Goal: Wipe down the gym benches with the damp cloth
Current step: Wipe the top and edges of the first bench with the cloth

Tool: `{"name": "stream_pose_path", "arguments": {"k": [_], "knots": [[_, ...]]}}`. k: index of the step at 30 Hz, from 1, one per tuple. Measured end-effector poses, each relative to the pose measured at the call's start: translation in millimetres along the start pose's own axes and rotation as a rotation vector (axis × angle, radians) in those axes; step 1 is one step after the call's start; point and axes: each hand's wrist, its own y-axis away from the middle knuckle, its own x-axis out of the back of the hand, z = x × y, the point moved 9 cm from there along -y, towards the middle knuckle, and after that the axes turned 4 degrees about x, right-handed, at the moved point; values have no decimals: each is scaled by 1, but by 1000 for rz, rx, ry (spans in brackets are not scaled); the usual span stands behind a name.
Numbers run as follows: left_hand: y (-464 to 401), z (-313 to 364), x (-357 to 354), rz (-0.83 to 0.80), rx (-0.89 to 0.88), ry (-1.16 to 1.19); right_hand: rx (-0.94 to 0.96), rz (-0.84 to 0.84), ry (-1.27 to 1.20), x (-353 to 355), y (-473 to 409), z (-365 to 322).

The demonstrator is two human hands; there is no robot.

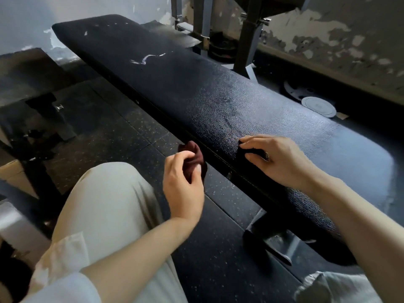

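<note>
1. nearest the camera: the person's pale beige trouser leg (105,211) and rolled white shirt sleeves (63,259), both forearms reaching forward. the posture suggests crouching or sitting beside the bench so that the pad lies within easy reach.
2. left hand (182,184): held off the bench, above the dark speckled rubber floor (122,136). its fingers are curled and pinch a bunched dark maroon cloth (193,153), which rises above the knuckles. it touches no surface; probably this part is gathered up to keep it off the dusty floor.
3. right hand (277,160): laid on the near edge of the long black textured vinyl bench pad (196,88). its fingers are bent over a dark fold of fabric (242,153) and press it to the vinyl, the grip suited to a wiping stroke. whether this fold joins the maroon cloth cannot be told; both are very dark.
4. bench pad: runs from lower right to upper left. the part near the right hand glistens, which may be damp, while white scuffs or tears (148,57) show farther up. judged from this, the far half is yet to be wiped.
5. surroundings: a dark metal bench foot (269,241) below the pad; a grey steel rack upright (247,36) and weight plates (317,106) beyond it; a peeling wall (341,40) behind.
</note>
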Motion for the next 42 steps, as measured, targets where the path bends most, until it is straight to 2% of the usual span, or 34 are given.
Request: {"name": "stream_pose_path", "arguments": {"k": [2,6,8,12,14,18,19,21,24,25,26,29,31,33,36,37,40,42], "knots": [[3,-1,-11,-49,-12,18,-2,21,18,1,9,2],[42,19,-36,-348,-199,100,-29,48,30,-3,9,-3],[46,18,-38,-421,-241,121,-29,39,21,-2,9,-4],[30,4,-26,-227,-85,102,-11,13,9,3,20,-2],[36,9,-28,-223,-118,99,-23,27,6,3,24,-2],[79,29,-53,-559,-307,143,-52,56,13,2,24,-3],[85,32,-53,-584,-335,139,-50,51,7,2,25,-3],[73,31,-45,-458,-345,99,-35,39,-17,1,28,-2],[29,7,-23,-128,-160,15,-34,56,-29,1,36,3],[21,2,-21,-83,-124,-4,-36,70,-30,1,38,4],[21,3,-24,-96,-142,-13,-40,82,-33,1,39,4],[54,22,-44,-317,-339,25,-44,93,-44,1,38,3],[70,28,-48,-398,-438,42,-42,83,-46,1,38,2],[59,23,-44,-329,-397,37,-36,78,-51,1,40,2],[34,4,-34,-174,-166,52,-29,77,-50,2,42,2],[33,5,-34,-166,-170,47,-29,82,-46,3,42,2],[56,27,-43,-296,-443,25,-31,92,-40,2,42,1],[66,30,-50,-381,-513,13,-33,94,-40,2,43,1]]}}
